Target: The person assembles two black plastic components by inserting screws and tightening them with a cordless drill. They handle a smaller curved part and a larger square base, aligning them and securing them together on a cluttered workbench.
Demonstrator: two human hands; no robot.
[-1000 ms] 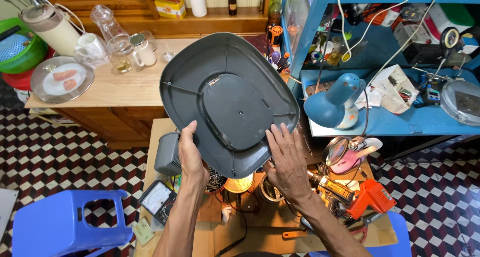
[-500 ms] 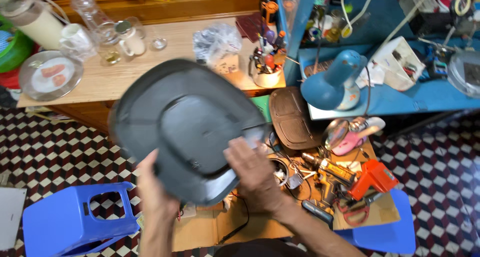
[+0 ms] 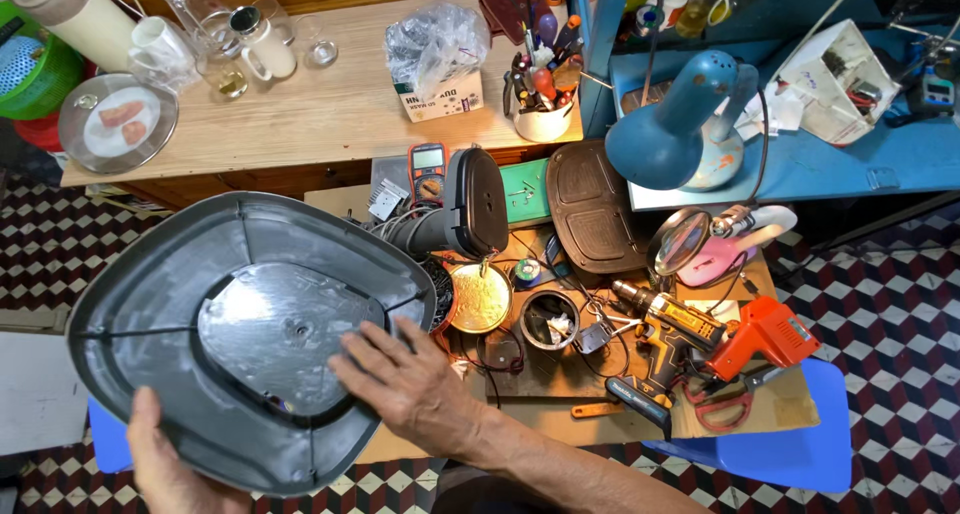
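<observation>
1. Grey plastic cover (image 3: 250, 334), large and rounded-triangular, held tilted over the near-left of the scene with its ribbed inner face and central flat disc toward the camera.
2. Left hand (image 3: 165, 464), at the cover's near edge; grip clamped on the rim, thumb lying over the inner face, fingers hidden behind.
3. Right hand (image 3: 415, 384), laid flat on the cover's right side; fingers spread and apart, pressing on the inner face near the disc rather than closed round anything.
4. Low bench (image 3: 560, 414), a board crowded with tools, to the right of the cover.
5. Black motor housing (image 3: 460, 209), with a short neck, standing just beyond the cover's far-right edge.
6. Multimeter (image 3: 428, 172), orange and black, just behind the housing.
7. Round brass-coloured lid (image 3: 480, 296), lying flat beside the cover's right edge.
8. Cordless drill (image 3: 665, 339), yellow and black, on its side right of centre.
9. Orange glue gun (image 3: 765, 334), touching or just beside the drill on its right.
10. Magnifying glass (image 3: 680, 242), propped near a pink tool.
11. Blue desk lamp (image 3: 675, 134), on a blue shelf at far right.
12. Wooden table (image 3: 330, 104), far side, carrying a white cup of pens (image 3: 542, 114), a bagged box (image 3: 437, 59), glass jars and a covered plate (image 3: 117, 122).
13. Blue plastic stool (image 3: 800, 444), under the bench's near-right corner.
</observation>
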